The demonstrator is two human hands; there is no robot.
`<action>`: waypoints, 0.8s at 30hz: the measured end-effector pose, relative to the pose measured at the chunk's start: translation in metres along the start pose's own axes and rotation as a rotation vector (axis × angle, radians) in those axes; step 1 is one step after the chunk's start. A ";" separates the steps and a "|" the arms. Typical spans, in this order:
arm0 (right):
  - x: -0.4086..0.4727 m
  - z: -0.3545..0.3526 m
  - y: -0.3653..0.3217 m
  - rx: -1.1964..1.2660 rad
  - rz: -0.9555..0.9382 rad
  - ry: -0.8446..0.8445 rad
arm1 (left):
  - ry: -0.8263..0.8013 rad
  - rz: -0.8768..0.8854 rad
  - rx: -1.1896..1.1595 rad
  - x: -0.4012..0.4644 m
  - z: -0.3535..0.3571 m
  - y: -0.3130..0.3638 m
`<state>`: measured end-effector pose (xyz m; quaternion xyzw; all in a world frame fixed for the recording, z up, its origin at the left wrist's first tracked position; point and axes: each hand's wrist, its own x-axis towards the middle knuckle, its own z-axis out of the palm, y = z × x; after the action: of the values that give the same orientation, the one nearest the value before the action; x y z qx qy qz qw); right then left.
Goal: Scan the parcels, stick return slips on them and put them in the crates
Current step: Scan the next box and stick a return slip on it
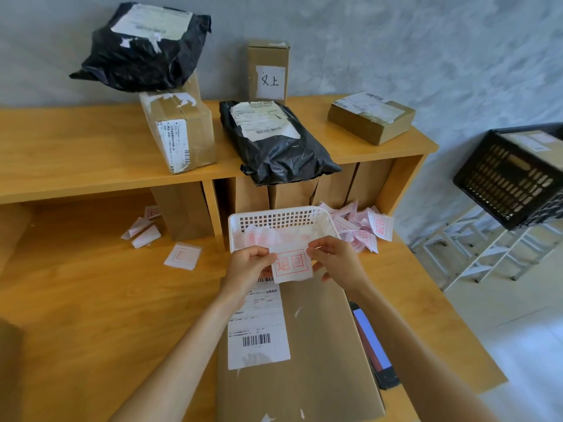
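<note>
Desk (91, 300), left part: we note bare wood with loose slips (182, 256) scattered near the shelf's lower opening. Upper shelf (76, 153), left to right: black bag (143, 47) atop a taped box (179, 132), a second black bag (274, 141) overhanging the front edge, an upright small box (268, 71), a flat box (371, 117) near the right end.

Centre: a large carton (320, 345) lies flat before us, label up, its far edge against the white basket (280, 220).

Our left hand (248, 268) and right hand (335, 261) each pinch one side of a return slip (292, 264), held above the carton's far end.

Right: a phone (373, 342) just beside the carton; discarded backings (365, 229) heaped beside the basket; off the desk edge, a black crate (511, 178) holding a parcel.
</note>
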<state>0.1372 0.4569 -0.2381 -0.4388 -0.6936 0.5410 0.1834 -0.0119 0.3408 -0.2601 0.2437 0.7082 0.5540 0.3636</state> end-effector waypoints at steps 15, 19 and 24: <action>0.023 -0.017 0.007 -0.061 -0.048 -0.042 | -0.073 -0.147 -0.196 -0.005 0.008 0.014; 0.025 -0.018 0.005 -0.080 -0.063 -0.069 | -0.078 -0.152 -0.183 -0.005 0.010 0.016; 0.028 -0.016 0.006 -0.082 -0.063 -0.062 | -0.079 -0.122 -0.138 -0.004 0.015 0.016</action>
<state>0.1361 0.4886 -0.2446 -0.4066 -0.7343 0.5193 0.1605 0.0013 0.3506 -0.2458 0.1961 0.6668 0.5682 0.4405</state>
